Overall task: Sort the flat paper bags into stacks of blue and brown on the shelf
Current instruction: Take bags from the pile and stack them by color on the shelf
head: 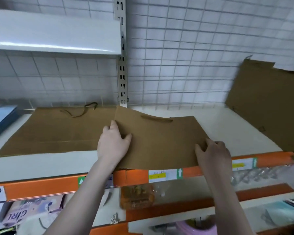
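On the shelf [227, 119], both hands are gripping a light, floppy brown bag [159, 141]: left hand [114, 143] fingers spread flat, right hand [212, 155] pinching its edge.

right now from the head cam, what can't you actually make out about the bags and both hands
- Blue stack: cut off by the left edge, so its depth is unknown.
- Brown bag under both hands: its near-left corner is hidden by the left hand.
- Right hand: fingertips hidden by its own back; pinching or pressing is unclear.
- Leaning brown sheet: cut off by the right edge; bag or cardboard is unclear.
- Shelf labels: too blurred to read.
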`<action>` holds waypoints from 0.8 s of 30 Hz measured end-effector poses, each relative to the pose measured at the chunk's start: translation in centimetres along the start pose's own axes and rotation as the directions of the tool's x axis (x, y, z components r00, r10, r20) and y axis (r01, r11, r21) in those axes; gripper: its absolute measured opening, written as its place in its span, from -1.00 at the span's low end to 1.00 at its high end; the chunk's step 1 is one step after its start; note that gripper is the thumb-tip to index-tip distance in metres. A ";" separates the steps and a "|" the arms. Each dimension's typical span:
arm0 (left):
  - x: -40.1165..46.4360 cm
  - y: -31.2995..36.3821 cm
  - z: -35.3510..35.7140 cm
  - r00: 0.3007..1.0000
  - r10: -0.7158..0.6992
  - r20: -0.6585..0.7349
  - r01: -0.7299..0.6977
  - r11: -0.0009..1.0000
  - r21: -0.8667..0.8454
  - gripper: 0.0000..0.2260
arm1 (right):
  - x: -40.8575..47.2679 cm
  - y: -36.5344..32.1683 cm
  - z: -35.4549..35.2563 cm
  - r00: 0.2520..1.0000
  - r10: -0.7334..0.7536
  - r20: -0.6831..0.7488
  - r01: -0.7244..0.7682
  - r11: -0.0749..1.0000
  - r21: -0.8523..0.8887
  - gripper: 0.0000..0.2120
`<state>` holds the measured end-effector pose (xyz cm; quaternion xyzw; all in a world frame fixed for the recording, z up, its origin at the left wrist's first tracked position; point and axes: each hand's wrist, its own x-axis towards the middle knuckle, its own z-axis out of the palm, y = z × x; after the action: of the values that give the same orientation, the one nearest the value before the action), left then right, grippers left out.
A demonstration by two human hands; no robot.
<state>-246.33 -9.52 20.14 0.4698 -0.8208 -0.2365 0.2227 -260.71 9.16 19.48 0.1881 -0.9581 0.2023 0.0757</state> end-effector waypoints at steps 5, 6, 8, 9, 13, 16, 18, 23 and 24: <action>0.8 2.3 2.7 0.999 -0.030 0.016 0.029 0.998 0.048 -0.41 | 3.2 2.2 0.6 0.999 -0.005 0.052 0.004 1.000 0.019 -0.59; 1.0 2.8 3.4 0.999 -0.045 0.018 0.044 0.997 0.056 -0.42 | 4.0 2.6 0.6 0.999 -0.004 0.053 0.003 1.000 0.020 -0.59; 1.6 3.8 4.8 0.998 -0.065 0.020 0.064 0.995 0.078 -0.44 | 5.6 3.3 0.6 0.998 -0.007 0.060 0.006 1.000 0.018 -0.61; 1.8 4.2 5.5 0.997 -0.073 0.019 0.071 0.994 0.088 -0.44 | 6.4 3.6 0.6 0.998 -0.017 0.061 0.016 1.000 0.014 -0.62; 3.0 5.2 7.6 0.996 -0.092 0.018 0.087 0.979 0.185 -0.46 | 9.4 4.4 1.3 0.995 -0.059 0.075 0.060 0.998 -0.007 -0.64; 3.9 5.3 8.1 0.995 -0.098 0.035 0.084 0.956 0.282 -0.51 | 10.7 4.4 2.3 0.990 -0.106 0.090 0.109 0.994 -0.025 -0.61; 4.4 5.1 8.4 0.992 -0.112 0.055 0.089 0.943 0.320 -0.53 | 11.2 4.3 3.1 0.985 -0.141 0.097 0.148 0.987 -0.064 -0.62; 6.0 4.4 9.0 0.992 -0.101 0.069 0.069 0.928 0.366 -0.53 | 12.1 3.4 4.2 0.973 -0.199 0.120 0.215 0.966 -0.142 -0.62; 6.3 4.2 9.0 0.992 -0.100 0.074 0.066 0.926 0.373 -0.52 | 12.3 3.2 4.3 0.970 -0.209 0.126 0.226 0.963 -0.146 -0.61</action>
<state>-257.33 -11.59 16.47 0.5263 -0.8394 -0.1083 0.0822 -273.57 6.01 17.14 0.2965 -0.9474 0.1049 0.0597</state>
